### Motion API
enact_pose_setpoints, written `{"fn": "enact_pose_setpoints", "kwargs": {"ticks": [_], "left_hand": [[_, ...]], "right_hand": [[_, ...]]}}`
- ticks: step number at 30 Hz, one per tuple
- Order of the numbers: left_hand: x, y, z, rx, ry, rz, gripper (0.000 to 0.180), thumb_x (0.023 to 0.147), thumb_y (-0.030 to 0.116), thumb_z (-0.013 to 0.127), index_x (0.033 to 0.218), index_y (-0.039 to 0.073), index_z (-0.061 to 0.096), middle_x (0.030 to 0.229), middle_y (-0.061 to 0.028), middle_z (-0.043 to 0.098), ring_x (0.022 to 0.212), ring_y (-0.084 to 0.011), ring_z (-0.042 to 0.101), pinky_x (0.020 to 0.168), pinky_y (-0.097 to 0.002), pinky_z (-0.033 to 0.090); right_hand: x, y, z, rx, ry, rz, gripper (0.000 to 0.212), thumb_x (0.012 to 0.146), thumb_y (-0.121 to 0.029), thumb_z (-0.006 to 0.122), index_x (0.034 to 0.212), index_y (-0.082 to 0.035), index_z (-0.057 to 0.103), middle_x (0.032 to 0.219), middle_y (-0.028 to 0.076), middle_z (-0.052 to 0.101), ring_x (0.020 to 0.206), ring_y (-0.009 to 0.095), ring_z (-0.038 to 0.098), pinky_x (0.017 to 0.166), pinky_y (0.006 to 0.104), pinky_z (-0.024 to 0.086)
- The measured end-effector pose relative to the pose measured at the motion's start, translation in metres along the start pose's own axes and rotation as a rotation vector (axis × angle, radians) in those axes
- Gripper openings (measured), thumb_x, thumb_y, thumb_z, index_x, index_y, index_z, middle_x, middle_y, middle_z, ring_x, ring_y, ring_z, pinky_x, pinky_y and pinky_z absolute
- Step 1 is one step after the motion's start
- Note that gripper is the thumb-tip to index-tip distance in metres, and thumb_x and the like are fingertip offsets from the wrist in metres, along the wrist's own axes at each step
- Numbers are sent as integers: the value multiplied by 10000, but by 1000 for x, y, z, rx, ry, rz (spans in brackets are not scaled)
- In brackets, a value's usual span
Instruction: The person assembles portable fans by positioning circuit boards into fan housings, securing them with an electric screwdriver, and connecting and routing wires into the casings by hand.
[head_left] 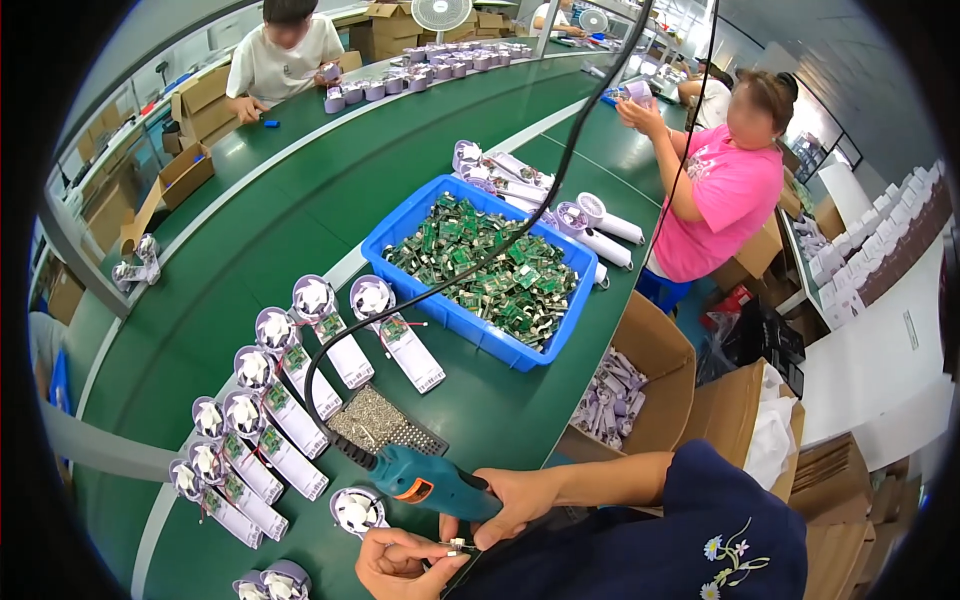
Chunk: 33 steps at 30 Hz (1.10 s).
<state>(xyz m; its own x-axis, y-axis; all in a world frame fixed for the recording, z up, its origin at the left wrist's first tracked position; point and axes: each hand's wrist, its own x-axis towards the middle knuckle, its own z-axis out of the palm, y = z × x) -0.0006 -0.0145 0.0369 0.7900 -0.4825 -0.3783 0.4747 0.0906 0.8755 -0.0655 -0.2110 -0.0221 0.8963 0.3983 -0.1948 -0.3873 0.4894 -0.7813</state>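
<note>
My right hand is wrapped round a teal electric screwdriver lying aslant, its black cord end toward the upper left. Just below it, my left hand pinches a small part with a white block; its exact kind is too small to tell. Fingers of both hands meet close to this part. Beside my left hand lies a round purple fan head with white blades. A perforated tray of small screws sits beyond the screwdriver. To its left, several opened handheld fans with green circuit boards lie in slanted rows.
A blue bin heaped with green circuit boards stands ahead. Behind it lie more handheld fans. A black cable hangs across the view. Right of the bench, a cardboard box holds purple-white parts. Co-workers work across and to the right.
</note>
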Motion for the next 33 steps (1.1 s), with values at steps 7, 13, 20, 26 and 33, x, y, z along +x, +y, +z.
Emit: {"fn": "enact_pose_setpoints", "kwargs": {"ticks": [7, 13, 20, 26, 33], "left_hand": [[-15, 0, -8, -22, -20, 3, 397, 649, -128, 808, 870, 27, 517, 702, -83, 635, 632, -138, 591, 880, -398, 566], [-24, -8, -25, 162, 51, 488, 693, 593, 5, 921, 1173, -32, 544, 833, -131, 699, 698, -195, 687, 752, -327, 559], [0, -8, -79, 750, 212, 552, 569, 668, -20, 793, 1219, 26, 661, 1095, -140, 559, 928, -262, 563, 803, -336, 480], [3, -27, -78, 839, 120, 470, 482, 697, -54, 771, 1157, 77, 713, 985, -90, 517, 875, -243, 542, 768, -341, 477], [15, -53, -72, 513, 361, 471, 124, 843, -84, 689, 956, -33, 692, 961, -85, 578, 792, -158, 610, 669, -272, 512]], "right_hand": [[-1, 9, 11, 3, -36, -39, 414, 854, -242, 809, 1149, -16, 627, 678, -1, 574, 442, 39, 430, 408, 207, 334], [2, -7, 12, -225, 158, -75, 471, 794, -203, 843, 1203, -71, 651, 755, -16, 622, 569, 43, 520, 506, 233, 424], [10, -24, 3, -239, 589, -123, 352, 807, 41, 740, 1139, 26, 623, 937, 44, 661, 514, 17, 491, 451, 173, 334], [29, -12, 28, -471, 543, 61, 363, 837, -52, 778, 1176, -2, 660, 801, -28, 617, 699, 24, 527, 634, 200, 426], [49, 9, 36, -770, 417, -217, 367, 809, -54, 784, 1137, 43, 650, 1113, 103, 631, 1003, 197, 631, 869, 307, 495]]}}
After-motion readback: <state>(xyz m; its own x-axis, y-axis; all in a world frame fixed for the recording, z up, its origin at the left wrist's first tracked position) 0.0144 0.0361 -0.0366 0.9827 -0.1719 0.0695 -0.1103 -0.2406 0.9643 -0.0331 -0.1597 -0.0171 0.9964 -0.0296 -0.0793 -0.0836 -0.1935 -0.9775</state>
